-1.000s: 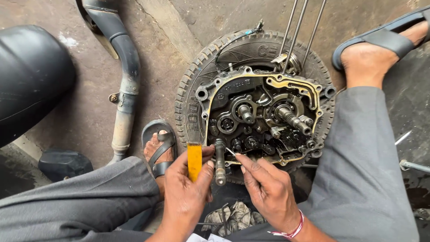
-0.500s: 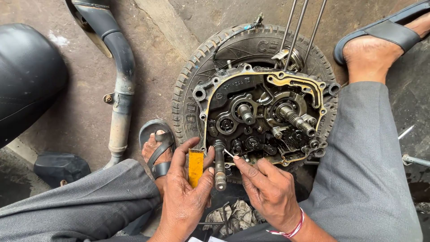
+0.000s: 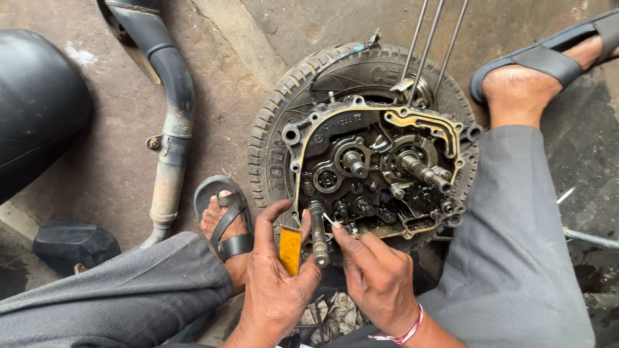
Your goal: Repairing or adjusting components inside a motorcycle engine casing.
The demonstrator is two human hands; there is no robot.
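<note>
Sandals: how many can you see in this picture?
2. One dark sandal is on the foot left of the tyre, just above the left hand. The other sandal is on the foot at the top right. None seem hidden.

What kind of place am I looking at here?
Probably an informal motorcycle repair spot, with the work done on a bare concrete floor: an opened engine case rests on a tyre, a detached exhaust pipe lies beside it, and both hands work at the case's edge.
</note>
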